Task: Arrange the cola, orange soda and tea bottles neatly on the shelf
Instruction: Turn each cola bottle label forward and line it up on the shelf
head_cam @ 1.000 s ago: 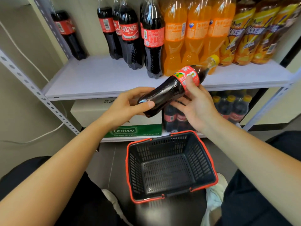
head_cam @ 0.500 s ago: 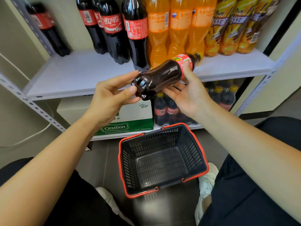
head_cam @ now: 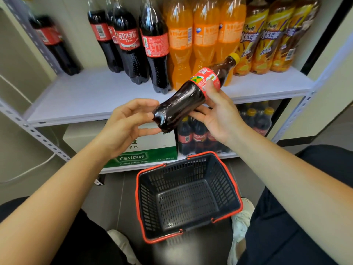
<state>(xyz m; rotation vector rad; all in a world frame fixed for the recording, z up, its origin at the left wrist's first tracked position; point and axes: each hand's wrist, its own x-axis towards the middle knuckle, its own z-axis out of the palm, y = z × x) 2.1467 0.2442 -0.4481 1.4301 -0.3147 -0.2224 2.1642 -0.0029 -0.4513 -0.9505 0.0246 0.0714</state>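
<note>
White metal shelf fills the upper view, with tall cola bottles standing at 11 o'clock, orange soda bottles at 12 and tea bottles at 1, each kind grouped together. One lone cola bottle stands apart at 10 o'clock, near the upright. On the floor at 6 o'clock sits a dark basket with a red rim, nothing in it.

At the centre a small cola bottle with a yellow cap is held in the air in front of the shelf edge. It is tilted, cap towards 1 o'clock and base towards 7. The right hand grips it around the red label, thumb on top and fingers beneath. The left hand has loosely curved fingers at the base; whether it pinches or only steadies the bottle I cannot tell.

The step in hand looks like placing this bottle with the colas. To do it well, I would swing the base down until the bottle is upright and let the left hand guide the base. The bare stretch of shelf at 10 to 11 o'clock, in front of the cola group, seems the spot, label facing out. The risk is clipping the nearest tall cola bottle with the cap or knuckles, so approach low and from the front.
</note>
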